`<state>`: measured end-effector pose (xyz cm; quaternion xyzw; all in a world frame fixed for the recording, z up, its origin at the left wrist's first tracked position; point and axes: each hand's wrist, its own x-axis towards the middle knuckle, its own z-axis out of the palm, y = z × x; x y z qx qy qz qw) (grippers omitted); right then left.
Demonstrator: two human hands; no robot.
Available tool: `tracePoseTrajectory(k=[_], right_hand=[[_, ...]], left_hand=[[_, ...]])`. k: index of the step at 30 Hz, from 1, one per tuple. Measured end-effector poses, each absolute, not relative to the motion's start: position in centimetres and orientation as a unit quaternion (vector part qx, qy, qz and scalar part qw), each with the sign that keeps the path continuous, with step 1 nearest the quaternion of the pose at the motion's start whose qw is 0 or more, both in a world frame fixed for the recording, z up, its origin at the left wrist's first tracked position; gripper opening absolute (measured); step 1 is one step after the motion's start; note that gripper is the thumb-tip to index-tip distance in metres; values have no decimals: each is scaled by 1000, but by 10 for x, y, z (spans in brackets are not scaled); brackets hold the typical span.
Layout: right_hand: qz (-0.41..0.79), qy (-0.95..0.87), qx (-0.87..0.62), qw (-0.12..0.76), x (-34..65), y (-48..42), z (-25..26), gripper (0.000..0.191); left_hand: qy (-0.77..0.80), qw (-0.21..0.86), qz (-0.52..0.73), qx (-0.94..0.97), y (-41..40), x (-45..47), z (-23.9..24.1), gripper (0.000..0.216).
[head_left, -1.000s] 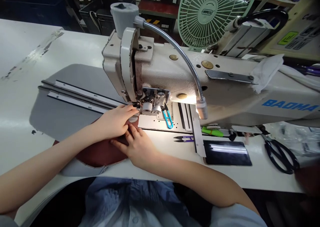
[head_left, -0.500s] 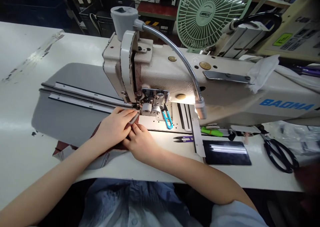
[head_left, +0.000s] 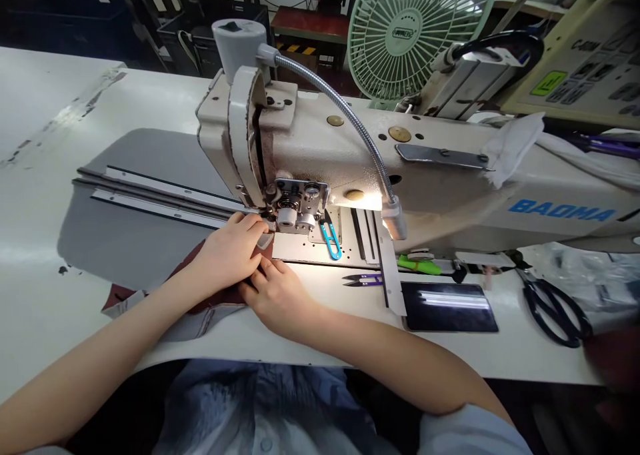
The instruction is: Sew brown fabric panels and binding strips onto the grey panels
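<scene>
- Feeding the dark red fabric piece point(head_left: 210, 293) under the cream industrial sewing machine point(head_left: 350, 155), we press our left hand point(head_left: 227, 255) and right hand point(head_left: 277, 295) flat, fingers together, neither gripping.
- Next, we judge, calls for steady guiding along the seam.

Both hands, left hand point(head_left: 227, 255) & right hand point(head_left: 277, 295), press maroon fabric point(head_left: 200, 301) flat at sewing machine point(head_left: 350, 155) foot.

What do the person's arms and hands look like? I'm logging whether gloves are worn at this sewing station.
No gloves: the left hand and right hand are bare, with no rings or watch in view. Both forearms are uncovered; a pale blue short sleeve shows at the right upper arm.
</scene>
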<state>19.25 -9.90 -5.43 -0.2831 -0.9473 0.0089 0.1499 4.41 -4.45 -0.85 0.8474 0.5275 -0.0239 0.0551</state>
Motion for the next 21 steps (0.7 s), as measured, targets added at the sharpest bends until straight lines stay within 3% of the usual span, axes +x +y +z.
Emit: tracePoseTrajectory(k=[9, 21], right_hand=[[-1, -947, -282, 150, 191, -99, -59, 27], [25, -936, -321, 138, 189, -82, -58, 34]], left_hand=[[491, 51, -24, 869, -51, 40, -12, 41], [490, 87, -10, 867, -9, 40, -12, 27]])
